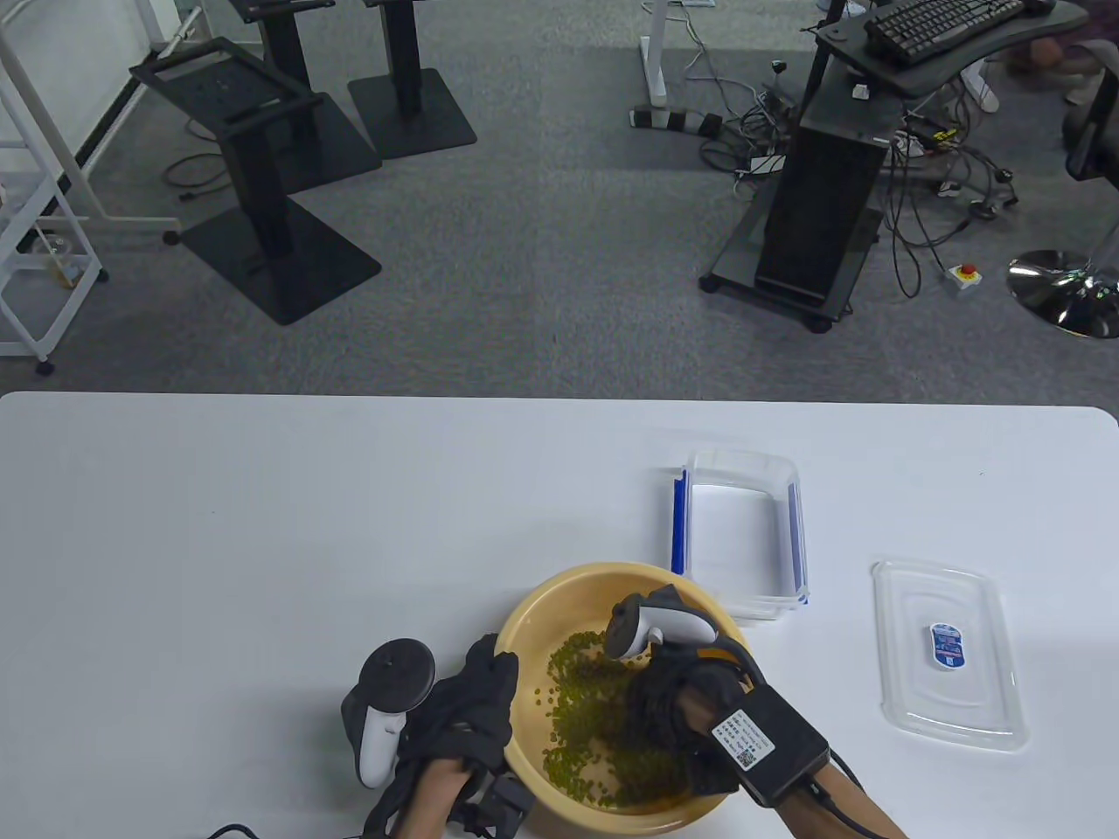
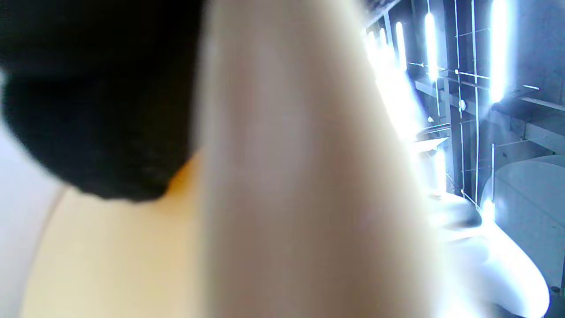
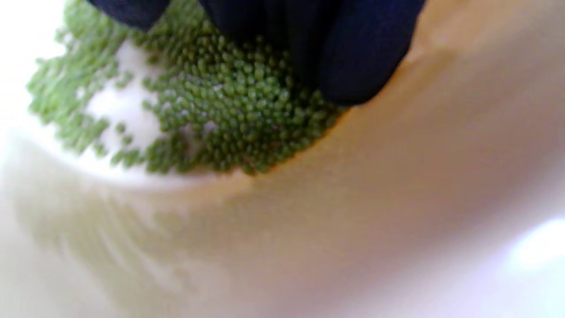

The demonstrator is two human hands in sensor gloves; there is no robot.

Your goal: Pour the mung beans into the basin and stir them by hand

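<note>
A yellow basin (image 1: pixel 559 594) sits at the table's near edge with green mung beans (image 1: pixel 581 699) spread over its bottom. My right hand (image 1: pixel 673 699) is down inside the basin, its gloved fingers (image 3: pixel 353 57) pressed into the mung beans (image 3: pixel 238 115) by the basin wall (image 3: pixel 397 185). My left hand (image 1: pixel 476 708) lies against the basin's left rim, fingers on the edge. In the left wrist view the basin's outer wall (image 2: pixel 287 176) fills the frame, blurred, with a dark fingertip (image 2: pixel 97 110) against it.
An empty clear container (image 1: pixel 743 533) with blue clips stands just behind the basin on the right. Its clear lid (image 1: pixel 948 655) lies flat farther right. White tabletop (image 1: pixel 262 524) stretches to the left and behind.
</note>
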